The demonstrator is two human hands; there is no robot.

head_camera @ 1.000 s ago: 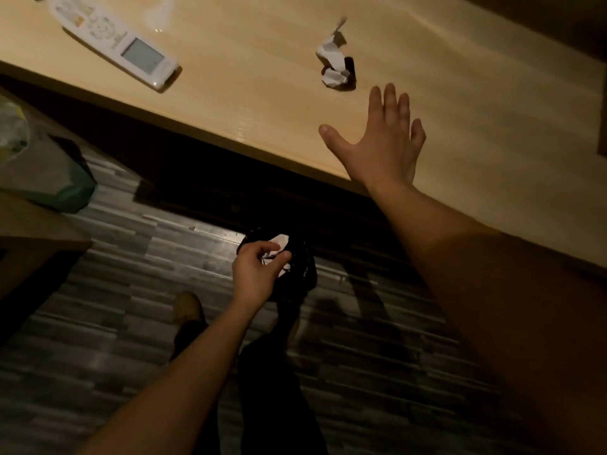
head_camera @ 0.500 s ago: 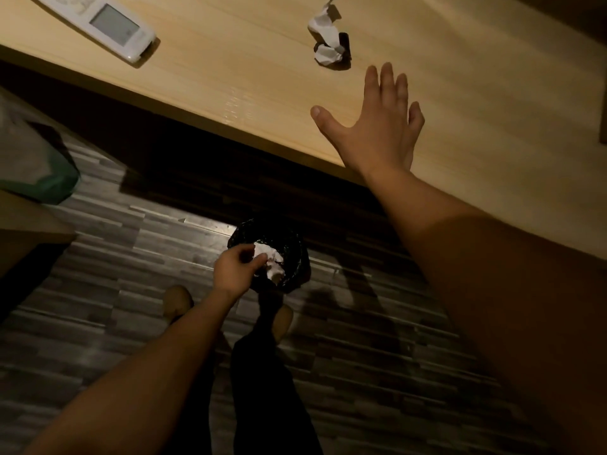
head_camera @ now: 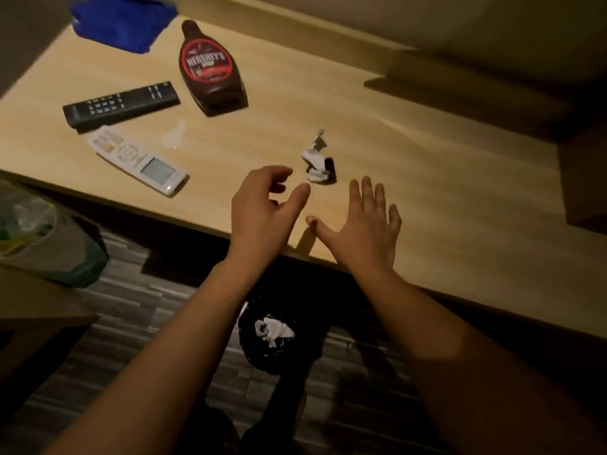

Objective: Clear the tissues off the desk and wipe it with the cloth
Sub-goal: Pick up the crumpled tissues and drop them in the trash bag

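I'm clearing tissues. My left hand [head_camera: 266,205], loosely curled and empty, hovers just beside the crumpled tissue [head_camera: 315,162] at frame centre. My right hand [head_camera: 364,224] lies flat, fingers spread, on the desk [head_camera: 443,198]. Next I should pinch the tissue and drop it into what looks like a black bin bag [head_camera: 249,343] below. The blue cloth [head_camera: 121,21] lies upper left.

A blue cloth [head_camera: 121,23] is laid at the far left corner of the light wooden tabletop [head_camera: 410,165]. A brown syrup bottle [head_camera: 210,65] is placed beside a black remote [head_camera: 121,105], and a white remote [head_camera: 138,160] just before it. A pale shiny patch [head_camera: 174,137], possibly a spill, is seen between them. A crumpled tissue [head_camera: 317,162] is left near the front edge.
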